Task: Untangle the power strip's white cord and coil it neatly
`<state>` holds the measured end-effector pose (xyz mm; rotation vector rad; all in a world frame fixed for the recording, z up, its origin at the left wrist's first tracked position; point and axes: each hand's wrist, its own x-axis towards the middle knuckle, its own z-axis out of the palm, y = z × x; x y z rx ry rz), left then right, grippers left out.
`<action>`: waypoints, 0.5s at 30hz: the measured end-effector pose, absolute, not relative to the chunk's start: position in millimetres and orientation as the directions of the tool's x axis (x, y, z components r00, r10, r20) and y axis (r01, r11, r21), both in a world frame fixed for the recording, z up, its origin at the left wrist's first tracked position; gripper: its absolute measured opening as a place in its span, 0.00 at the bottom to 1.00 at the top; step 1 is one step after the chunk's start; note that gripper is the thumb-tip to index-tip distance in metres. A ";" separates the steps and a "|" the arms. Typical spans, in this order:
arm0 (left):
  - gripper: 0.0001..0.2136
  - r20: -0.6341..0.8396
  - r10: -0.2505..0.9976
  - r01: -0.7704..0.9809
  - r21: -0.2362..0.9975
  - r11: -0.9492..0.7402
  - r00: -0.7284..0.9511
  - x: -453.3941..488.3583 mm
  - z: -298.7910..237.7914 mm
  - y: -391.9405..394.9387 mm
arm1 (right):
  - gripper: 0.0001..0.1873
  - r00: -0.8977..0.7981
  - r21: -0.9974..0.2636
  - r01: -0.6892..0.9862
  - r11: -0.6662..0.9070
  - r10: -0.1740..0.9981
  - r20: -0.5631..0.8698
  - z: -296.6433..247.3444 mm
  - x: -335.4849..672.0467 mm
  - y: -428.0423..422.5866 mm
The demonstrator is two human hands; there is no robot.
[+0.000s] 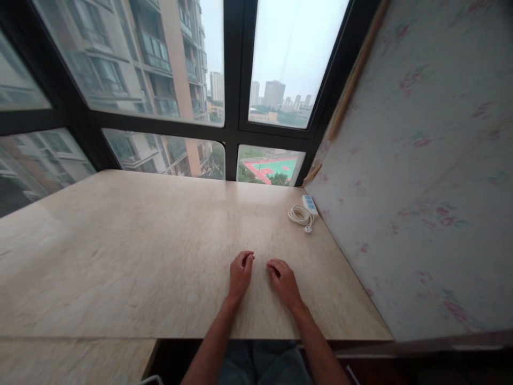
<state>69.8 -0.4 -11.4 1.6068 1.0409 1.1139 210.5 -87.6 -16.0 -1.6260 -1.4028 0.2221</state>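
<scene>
Both of my hands rest on a beige marble-patterned sill [132, 251], a short gap apart. My left hand [241, 274] is loosely closed, its fingers curled in toward the thumb, with nothing visible in it. Facing it, my right hand [284, 279] has its fingers bent inward too and shows nothing held. Beyond the right hand, against the wall, lies a white power strip [310, 205] with blue socket faces. Its white cord [300, 215] is coiled beside it, and the plug [308, 229] lies at the near end. Neither hand touches the strip or cord.
Dark window frames [231, 107] rise along the back of the sill. A flower-patterned wall [401, 176] bounds the right side. The sill's front edge [360, 339] runs just above my lap [260, 363].
</scene>
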 end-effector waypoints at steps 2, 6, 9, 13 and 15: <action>0.12 0.209 0.949 0.122 0.963 -0.242 0.235 70.3 -10.7 -2.0 | 0.13 0.344 -0.738 0.668 0.094 0.841 0.418 -16.6 211.6 -88.3; 0.12 0.202 0.945 0.108 0.966 -0.235 0.256 72.1 -8.8 -2.2 | 0.13 0.337 -0.732 0.674 0.099 0.841 0.424 -15.1 210.9 -91.2; 0.12 0.217 0.935 0.130 0.957 -0.261 0.282 71.4 -8.5 -1.8 | 0.13 0.313 -0.724 0.680 0.119 0.845 0.433 -13.5 210.2 -94.8; 0.12 0.233 0.931 0.164 0.944 -0.286 0.282 70.9 -8.8 -1.8 | 0.13 0.319 -0.732 0.670 0.122 0.843 0.433 -13.0 210.2 -99.0; 0.12 0.232 0.934 0.173 0.943 -0.285 0.273 71.0 -8.7 -1.9 | 0.13 0.330 -0.740 0.662 0.120 0.840 0.431 -13.1 210.7 -99.9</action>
